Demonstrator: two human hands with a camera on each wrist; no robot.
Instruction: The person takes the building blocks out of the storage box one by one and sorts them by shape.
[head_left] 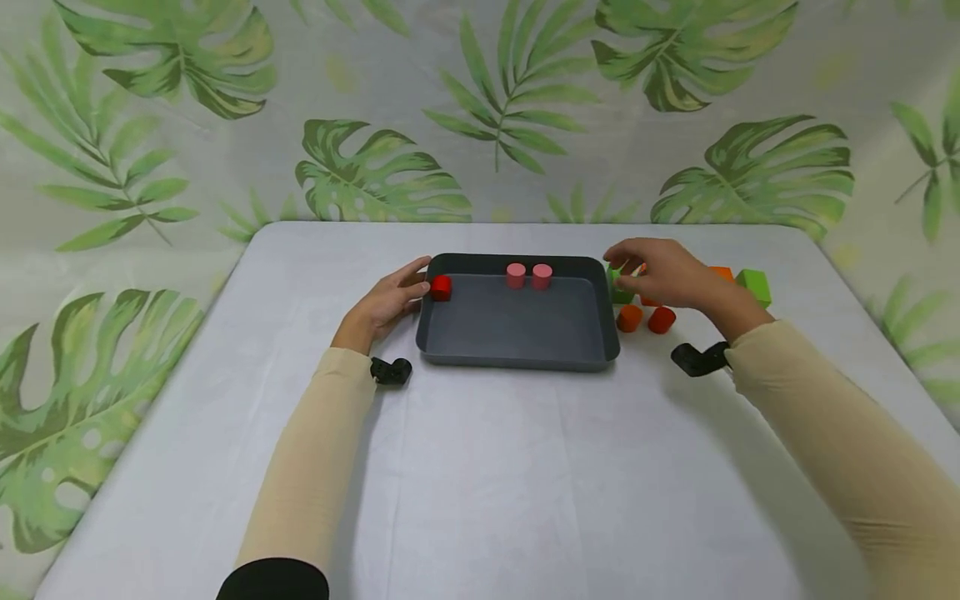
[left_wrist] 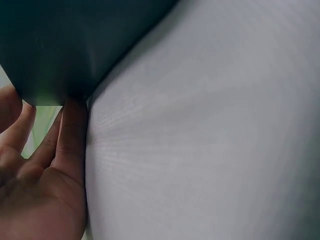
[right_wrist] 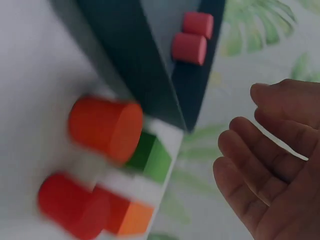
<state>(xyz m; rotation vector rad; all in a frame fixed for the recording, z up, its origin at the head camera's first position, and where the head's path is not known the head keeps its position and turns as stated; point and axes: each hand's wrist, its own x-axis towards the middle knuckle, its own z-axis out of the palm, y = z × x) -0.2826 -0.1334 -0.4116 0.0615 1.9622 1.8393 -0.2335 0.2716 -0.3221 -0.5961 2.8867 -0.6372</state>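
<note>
A dark grey rectangular tray (head_left: pixel 517 333) lies on the table. At its left wall is my left hand (head_left: pixel 386 302), its fairly straight fingers (left_wrist: pixel 70 135) touching the outer side and the thumb by the rim. Inside the tray, a red rounded block (head_left: pixel 441 288) sits near the left wall, and two pink cylinders (head_left: pixel 515 276) stand side by side toward the back. My right hand (head_left: pixel 663 271) hovers past the tray's right wall with loosely bent fingers and nothing between them. Below it are a green block (head_left: pixel 621 289), an orange cylinder (head_left: pixel 629 318) and a red cylinder (head_left: pixel 662 320).
Farther right, beyond the right hand, lie another green block (head_left: pixel 753 287) and an orange block (head_left: pixel 722 272), partly hidden by the wrist. A white cloth (head_left: pixel 480 483) covers the table. Behind it hangs a leaf-patterned curtain (head_left: pixel 540 192).
</note>
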